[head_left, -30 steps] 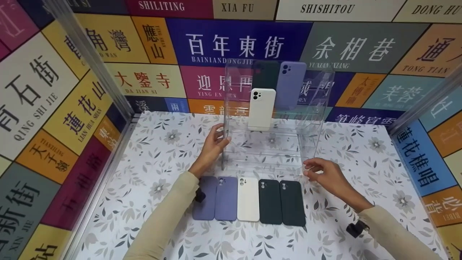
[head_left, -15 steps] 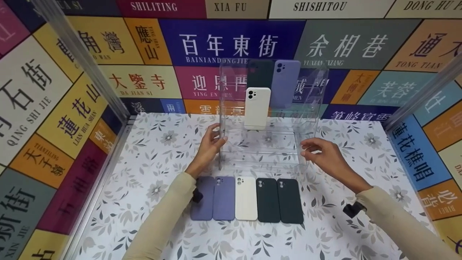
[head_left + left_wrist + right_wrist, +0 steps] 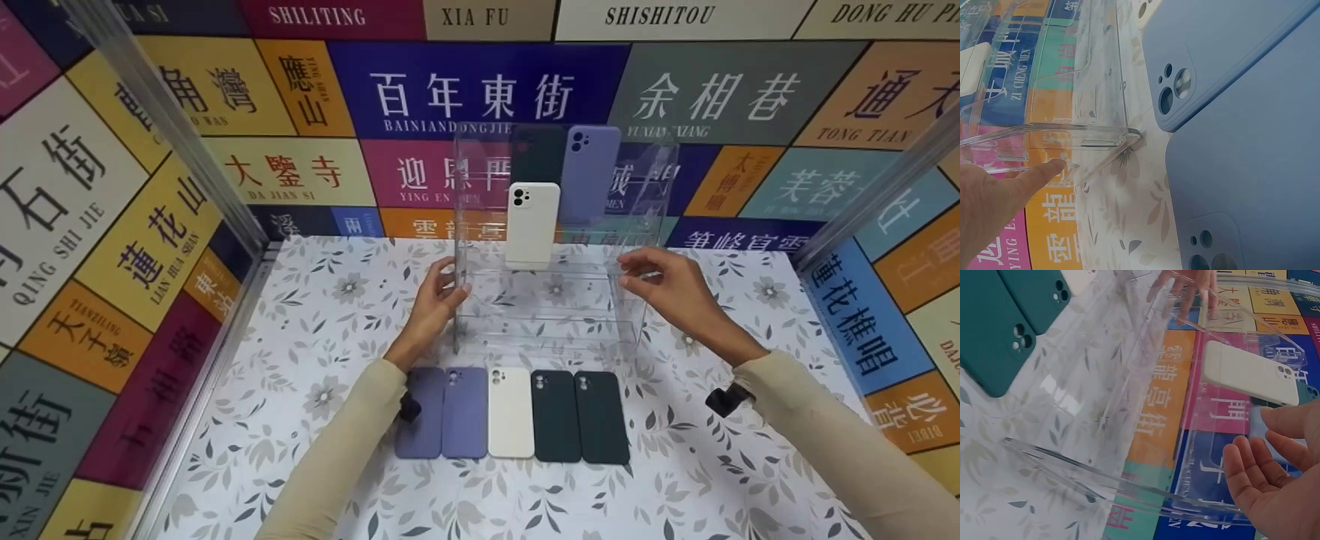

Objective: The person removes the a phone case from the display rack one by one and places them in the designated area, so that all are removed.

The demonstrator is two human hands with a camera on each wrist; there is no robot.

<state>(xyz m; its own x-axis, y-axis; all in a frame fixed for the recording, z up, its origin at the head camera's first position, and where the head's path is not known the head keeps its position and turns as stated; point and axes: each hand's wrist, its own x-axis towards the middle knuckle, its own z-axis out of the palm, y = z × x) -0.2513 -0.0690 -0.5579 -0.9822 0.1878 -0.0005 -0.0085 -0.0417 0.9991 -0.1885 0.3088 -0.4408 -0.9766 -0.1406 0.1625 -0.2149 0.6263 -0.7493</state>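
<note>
A clear acrylic tiered stand [image 3: 551, 306] stands on the patterned tabletop. Its upper tiers hold a white phone case [image 3: 532, 225], a purple case [image 3: 592, 172] and a dark green case [image 3: 537, 154]. At the stand's left side, my left hand [image 3: 433, 302] grips the panel edge, thumb in front and fingers partly hidden behind. My right hand [image 3: 671, 289] is beside the right panel, fingers loosely bent. In the right wrist view, its thumb and fingers are apart with nothing between them.
In front of the stand lies a row of phone cases: two purple [image 3: 465, 412], one white [image 3: 511, 412], two dark green [image 3: 556, 416]. Walls printed with street names, like the back wall [image 3: 480, 90], enclose the table [image 3: 330, 480] behind and at both sides.
My right hand has moved up along the stand's right side, from its lower front corner to about mid-height. The left hand stays on the left panel. The head view has shifted slightly.
</note>
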